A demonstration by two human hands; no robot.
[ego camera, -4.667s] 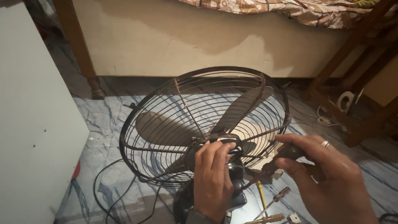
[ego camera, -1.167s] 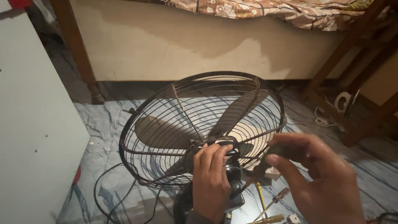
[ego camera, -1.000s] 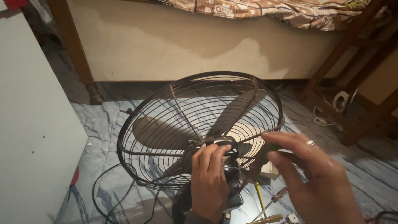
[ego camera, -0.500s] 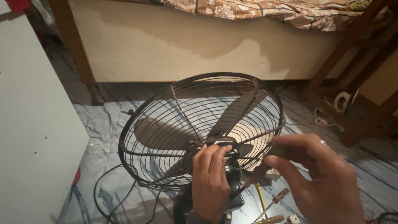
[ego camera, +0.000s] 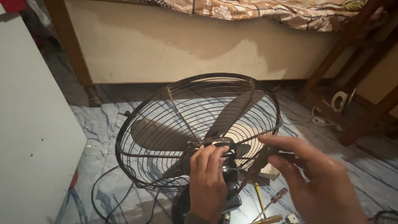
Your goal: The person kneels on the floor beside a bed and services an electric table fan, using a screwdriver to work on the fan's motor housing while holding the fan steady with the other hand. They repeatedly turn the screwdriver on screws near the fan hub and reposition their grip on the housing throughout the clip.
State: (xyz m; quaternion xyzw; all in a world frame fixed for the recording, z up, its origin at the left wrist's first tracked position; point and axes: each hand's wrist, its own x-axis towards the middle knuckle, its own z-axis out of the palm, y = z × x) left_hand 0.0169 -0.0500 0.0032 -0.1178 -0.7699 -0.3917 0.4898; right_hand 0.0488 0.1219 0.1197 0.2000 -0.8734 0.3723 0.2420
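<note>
Left hand [ego camera: 208, 182] gripped fan hub [ego camera: 222, 149] at lower centre; right hand [ego camera: 319, 182] pinched dark tool [ego camera: 265, 155]. Wire cage [ego camera: 199, 132] between; screwdrivers [ego camera: 269, 205] on floor [ego camera: 99, 128], lower right.

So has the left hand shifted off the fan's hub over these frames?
No. The left hand stays clamped on the motor hub behind the wire guard.

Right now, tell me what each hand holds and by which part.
Left hand grips the fan at its black motor housing behind the cage. Right hand pinches a dark tool handle.
</note>
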